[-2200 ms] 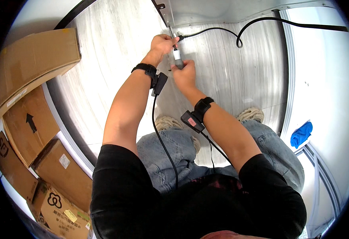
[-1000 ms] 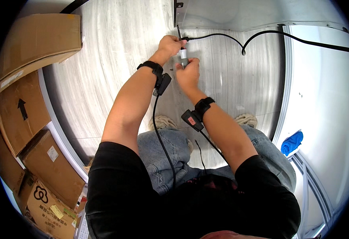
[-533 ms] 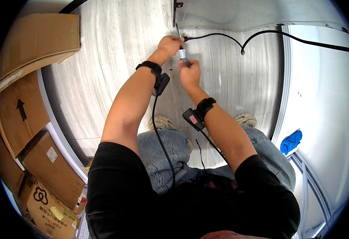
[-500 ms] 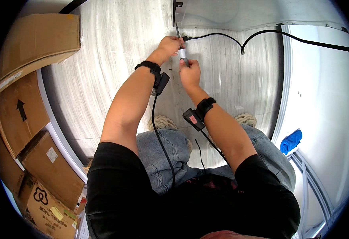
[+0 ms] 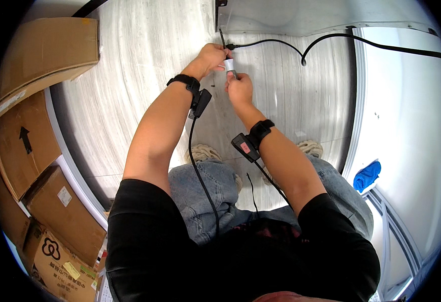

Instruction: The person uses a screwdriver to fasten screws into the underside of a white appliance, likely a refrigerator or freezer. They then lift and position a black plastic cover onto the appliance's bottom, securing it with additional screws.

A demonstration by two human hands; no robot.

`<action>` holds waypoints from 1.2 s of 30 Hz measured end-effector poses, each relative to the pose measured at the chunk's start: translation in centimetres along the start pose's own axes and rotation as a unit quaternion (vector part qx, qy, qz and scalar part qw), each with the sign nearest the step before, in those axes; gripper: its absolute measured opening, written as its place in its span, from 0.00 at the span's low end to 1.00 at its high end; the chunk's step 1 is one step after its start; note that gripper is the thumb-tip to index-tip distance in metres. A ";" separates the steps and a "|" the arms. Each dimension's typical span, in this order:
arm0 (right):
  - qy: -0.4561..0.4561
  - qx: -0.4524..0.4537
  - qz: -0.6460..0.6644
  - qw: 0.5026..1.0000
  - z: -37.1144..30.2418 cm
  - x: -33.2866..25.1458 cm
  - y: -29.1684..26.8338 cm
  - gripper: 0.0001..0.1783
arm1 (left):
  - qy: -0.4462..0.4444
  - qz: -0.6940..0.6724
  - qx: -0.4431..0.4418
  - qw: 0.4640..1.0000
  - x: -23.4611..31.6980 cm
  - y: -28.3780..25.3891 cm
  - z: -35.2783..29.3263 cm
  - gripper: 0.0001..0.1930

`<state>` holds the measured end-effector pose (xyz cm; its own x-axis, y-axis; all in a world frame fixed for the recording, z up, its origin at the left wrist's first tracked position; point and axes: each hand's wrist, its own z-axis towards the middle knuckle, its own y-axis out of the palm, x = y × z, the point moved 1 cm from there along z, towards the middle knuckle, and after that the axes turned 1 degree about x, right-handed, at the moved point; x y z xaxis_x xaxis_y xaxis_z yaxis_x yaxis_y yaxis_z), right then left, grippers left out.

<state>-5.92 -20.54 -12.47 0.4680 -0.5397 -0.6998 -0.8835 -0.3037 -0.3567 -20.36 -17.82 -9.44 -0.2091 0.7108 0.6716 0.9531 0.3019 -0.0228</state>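
Note:
My left hand (image 5: 212, 57) is closed around a thin dark rod (image 5: 222, 36), which sticks out beyond the fingers toward the metal panel. Against its fingertips lies the thicker black end of a cable (image 5: 232, 47). My right hand (image 5: 240, 89), closer to me, is closed on a tool with a white collar (image 5: 229, 64) and a grey handle (image 5: 233, 74). The white collar points at the left hand and lines up with the rod. Whether rod and collar are one piece is hidden by the left fingers.
A metal panel (image 5: 301, 17) stands at the far right, with a black cable (image 5: 381, 46) running past it. Cardboard boxes (image 5: 39, 121) stack along the left. A blue cloth (image 5: 367, 176) lies on the right. Both wrists wear black straps with corded modules (image 5: 245, 147).
The view has shifted slightly, so the floor, panel and cable appear a little further up and left. Both hands keep their grip in nearly the same place.

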 end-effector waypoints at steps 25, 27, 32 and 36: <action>-0.194 -0.007 -0.143 0.970 -3.6 -3.1 -2.5 0.19 | -0.016 0.004 -0.013 1.000 -0.1 0.3 0.2 0.11; -0.181 0.000 -0.139 0.974 -3.6 -3.0 -2.3 0.18 | -0.016 -0.027 -0.044 0.999 -0.4 0.2 0.4 0.11; -0.259 0.081 -0.109 0.956 -3.5 -2.5 -1.8 0.15 | -0.009 0.008 0.009 1.000 -0.5 0.4 0.7 0.12; -0.180 0.051 -0.118 0.975 -3.4 -2.7 -2.1 0.15 | -0.019 0.048 0.031 0.998 0.1 0.6 0.3 0.13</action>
<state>-5.26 -21.05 -7.72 0.6375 -0.1485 -0.7560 -0.7581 -0.2961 -0.5811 -19.86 -17.36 -9.55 -0.1273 0.7615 0.6356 0.9538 0.2697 -0.1321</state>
